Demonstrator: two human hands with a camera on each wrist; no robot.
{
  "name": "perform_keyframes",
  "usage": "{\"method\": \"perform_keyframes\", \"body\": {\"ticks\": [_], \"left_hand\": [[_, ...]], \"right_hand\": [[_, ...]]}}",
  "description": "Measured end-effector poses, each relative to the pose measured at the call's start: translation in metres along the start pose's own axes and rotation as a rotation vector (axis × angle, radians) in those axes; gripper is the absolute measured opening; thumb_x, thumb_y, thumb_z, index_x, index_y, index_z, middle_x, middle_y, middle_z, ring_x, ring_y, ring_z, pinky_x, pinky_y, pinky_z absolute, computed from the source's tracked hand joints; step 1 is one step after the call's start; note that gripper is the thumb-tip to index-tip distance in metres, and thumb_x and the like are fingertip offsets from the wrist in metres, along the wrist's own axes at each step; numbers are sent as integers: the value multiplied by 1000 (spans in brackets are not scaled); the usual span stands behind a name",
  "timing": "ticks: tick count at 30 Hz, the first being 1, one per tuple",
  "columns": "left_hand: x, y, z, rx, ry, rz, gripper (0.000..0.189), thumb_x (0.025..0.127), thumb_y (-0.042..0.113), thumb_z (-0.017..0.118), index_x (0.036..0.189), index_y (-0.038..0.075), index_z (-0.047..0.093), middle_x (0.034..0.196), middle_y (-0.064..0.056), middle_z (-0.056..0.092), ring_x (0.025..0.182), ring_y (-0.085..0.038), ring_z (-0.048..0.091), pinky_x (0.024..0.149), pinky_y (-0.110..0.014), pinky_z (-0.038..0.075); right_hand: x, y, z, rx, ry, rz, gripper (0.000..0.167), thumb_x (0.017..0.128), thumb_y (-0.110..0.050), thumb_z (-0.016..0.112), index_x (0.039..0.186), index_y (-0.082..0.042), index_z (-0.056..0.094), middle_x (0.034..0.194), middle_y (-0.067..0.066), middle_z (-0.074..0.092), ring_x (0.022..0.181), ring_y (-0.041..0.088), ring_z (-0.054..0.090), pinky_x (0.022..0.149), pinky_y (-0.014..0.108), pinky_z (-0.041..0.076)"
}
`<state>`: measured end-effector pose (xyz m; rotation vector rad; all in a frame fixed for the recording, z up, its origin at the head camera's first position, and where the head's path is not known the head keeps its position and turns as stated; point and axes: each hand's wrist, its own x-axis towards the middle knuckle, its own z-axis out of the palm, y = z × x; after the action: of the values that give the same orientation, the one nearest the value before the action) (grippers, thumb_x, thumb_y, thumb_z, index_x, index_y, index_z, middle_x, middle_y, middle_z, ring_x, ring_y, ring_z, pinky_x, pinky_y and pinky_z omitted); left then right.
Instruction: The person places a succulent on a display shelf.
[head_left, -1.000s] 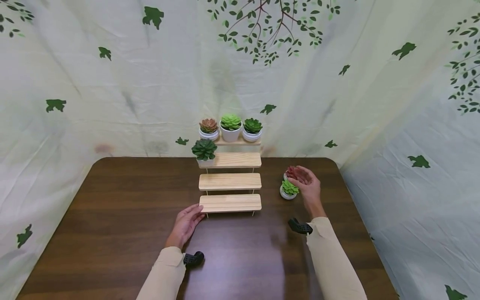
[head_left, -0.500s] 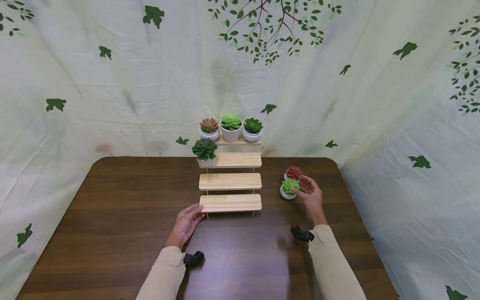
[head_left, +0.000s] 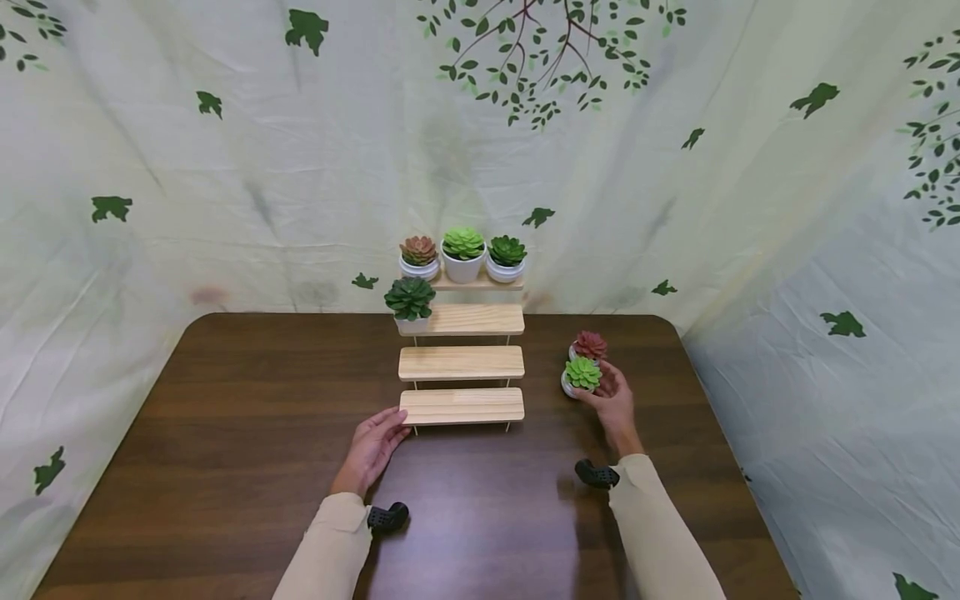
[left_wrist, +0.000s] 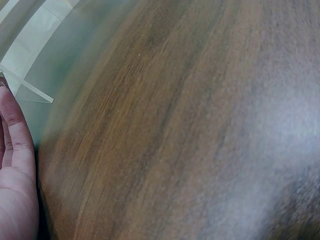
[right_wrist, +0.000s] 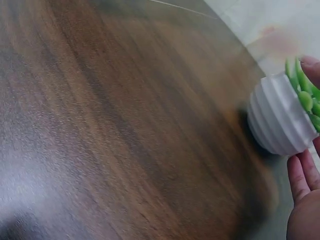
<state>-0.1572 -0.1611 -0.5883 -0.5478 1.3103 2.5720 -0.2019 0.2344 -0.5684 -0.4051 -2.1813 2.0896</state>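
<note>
In the head view my left hand holds the left end of the lowest step of a wooden tiered display stand; the left wrist view shows only part of this hand. On the right, my right hand grips a light green potted succulent, thumb on one side and fingers on the other. Its ribbed white pot shows in the right wrist view. Just behind it stands a red potted succulent, its pot partly hidden.
Three potted succulents line the stand's top step: reddish-brown, bright green and green. A dark green one sits at the left of the step below. The brown table meets a leaf-patterned cloth behind.
My right hand has drawn back from the red succulent and come down around the light green one's pot. My left hand has stayed at the stand.
</note>
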Motion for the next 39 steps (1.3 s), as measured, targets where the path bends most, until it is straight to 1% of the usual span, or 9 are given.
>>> {"method": "perform_keyframes", "body": {"ticks": [4,9,11,13,16,20,26,33,39], "left_hand": [[0,0,0,8,3,4,21,94,-6,54,82,9,64,82,0,68,76,-10,65,77,-24,56],[0,-1,1,14,5,10,21,94,-5,54,82,9,64,81,0,68,76,-10,65,76,-24,56],[-1,-1,1,14,5,12,21,94,-5,54,82,9,65,81,0,68,76,-10,65,76,-24,56],[-1,-1,2,14,3,14,22,94,-5,54,82,9,65,81,0,68,76,-10,65,76,-24,56],[-1,-1,2,5,9,13,22,94,-6,54,82,9,65,81,-1,68,76,-10,65,76,-24,56],[-1,-1,2,-1,7,9,23,94,-6,54,83,9,66,82,-1,68,76,-10,65,76,-24,56],[-1,0,1,9,0,8,23,94,-6,53,83,9,66,82,-1,68,76,-10,65,76,-24,56],[-1,1,1,11,6,-1,22,94,-5,54,83,9,65,82,-1,68,76,-10,65,76,-24,56],[0,1,1,6,11,2,22,94,-6,54,82,9,65,81,-1,68,75,-10,65,76,-24,56]], "right_hand": [[-1,5,4,2,22,10,75,76,9,75,141,-2,39,134,21,49,106,13,51,78,12,46],[0,10,8,3,49,13,72,76,13,73,138,2,39,128,25,52,92,4,55,74,10,48],[1,11,9,-3,46,5,71,75,13,73,137,4,40,127,26,53,94,5,56,74,10,48],[2,12,10,-25,37,-1,70,75,11,74,136,5,40,128,26,52,99,10,55,75,9,47],[3,12,11,-53,36,5,68,76,9,75,135,5,41,129,24,52,109,19,51,76,7,45],[3,13,12,-70,41,14,67,77,7,75,135,4,42,131,23,51,115,25,49,77,7,43],[3,12,13,-80,34,18,66,77,5,76,135,3,43,132,23,51,115,25,50,78,7,43],[2,11,13,-105,36,22,61,77,4,77,131,3,49,128,22,55,109,21,52,76,7,45],[2,9,10,-144,28,12,62,76,-1,80,130,4,50,128,23,55,113,24,51,77,7,43]]}}
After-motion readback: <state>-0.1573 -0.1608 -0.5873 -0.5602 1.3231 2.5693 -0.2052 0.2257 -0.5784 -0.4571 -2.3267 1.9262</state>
